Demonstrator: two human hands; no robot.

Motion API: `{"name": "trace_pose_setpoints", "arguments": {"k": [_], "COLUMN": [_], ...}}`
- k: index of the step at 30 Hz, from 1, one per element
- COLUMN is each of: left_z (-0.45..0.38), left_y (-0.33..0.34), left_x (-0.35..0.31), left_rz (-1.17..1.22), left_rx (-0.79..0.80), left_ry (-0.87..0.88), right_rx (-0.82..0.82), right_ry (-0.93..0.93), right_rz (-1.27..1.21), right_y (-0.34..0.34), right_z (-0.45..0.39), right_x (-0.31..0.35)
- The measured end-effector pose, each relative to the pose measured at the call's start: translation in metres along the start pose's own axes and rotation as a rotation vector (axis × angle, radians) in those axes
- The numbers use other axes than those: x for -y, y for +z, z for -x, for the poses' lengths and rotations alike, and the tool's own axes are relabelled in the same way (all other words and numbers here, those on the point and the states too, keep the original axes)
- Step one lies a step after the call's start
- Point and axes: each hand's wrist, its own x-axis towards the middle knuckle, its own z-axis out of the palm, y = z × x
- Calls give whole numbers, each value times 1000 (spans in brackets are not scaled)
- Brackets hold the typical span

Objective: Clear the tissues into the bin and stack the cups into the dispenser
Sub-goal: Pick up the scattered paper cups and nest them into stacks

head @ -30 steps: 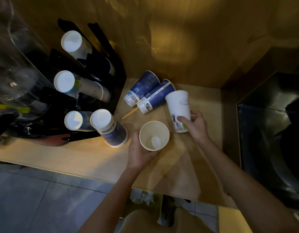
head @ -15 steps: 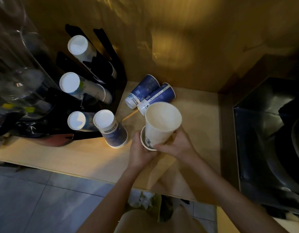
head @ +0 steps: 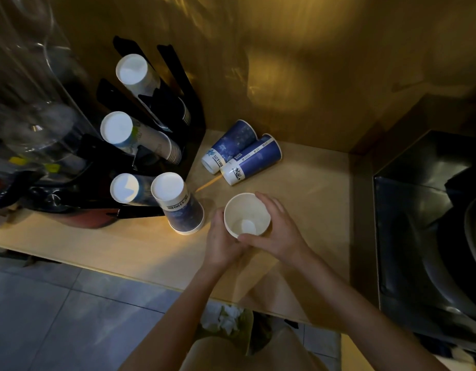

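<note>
A nested stack of white paper cups (head: 247, 215) stands upright on the wooden counter (head: 124, 250), mouth up. My left hand (head: 223, 241) wraps its left side and my right hand (head: 278, 228) cups its right side. Two blue cups (head: 228, 146) (head: 251, 159) lie on their sides behind them. Another blue cup (head: 179, 203) stands upside down to the left. The black dispenser (head: 151, 124) at the back left holds three rows of stacked cups. Crumpled tissues (head: 223, 318) lie in a bin below the counter edge.
A wooden stirrer (head: 208, 182) lies between the dispenser and the lying cups. A clear water container (head: 30, 89) fills the far left. A dark metal sink unit (head: 429, 231) borders the counter on the right. The wall stands close behind.
My right hand lifted the white cup from the counter, turned it mouth up and pushed it down into the cup my left hand holds. Both hands now wrap the nested cups.
</note>
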Motion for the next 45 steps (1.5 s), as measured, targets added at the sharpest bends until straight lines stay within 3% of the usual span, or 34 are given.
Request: {"name": "trace_pose_setpoints", "arguments": {"k": [4, 10, 17, 23, 28, 34, 38, 45], "left_z": [2, 6, -39, -124, -185, -217, -222, -216], "left_y": [-3, -32, -51, -28, 0, 3, 5, 9], "left_x": [-2, -9, -48, -74, -52, -32, -30, -16], "left_rz": [10, -25, -11, -214, -493, -850, -763, -763], "left_rx": [36, 150, -128, -84, -19, 90, 142, 155], "left_ry": [0, 50, 104, -12, -153, -104, -176, -171], "right_rx": [3, -123, -227, -204, -179, -192, -294, -360], "right_ry": [-16, 268, 545, 781, 785, 794, 719, 724], "right_rz": [-8, -411, -750, -1053, -1204, -1154, -1080, -1285], "right_y": [-5, -26, -47, -38, -22, -5, 3, 3], "right_z": [-7, -34, -88, -136, -162, -183, -179, -146], "right_x": [-4, -9, -21, -33, -34, -49, -61, -67]}}
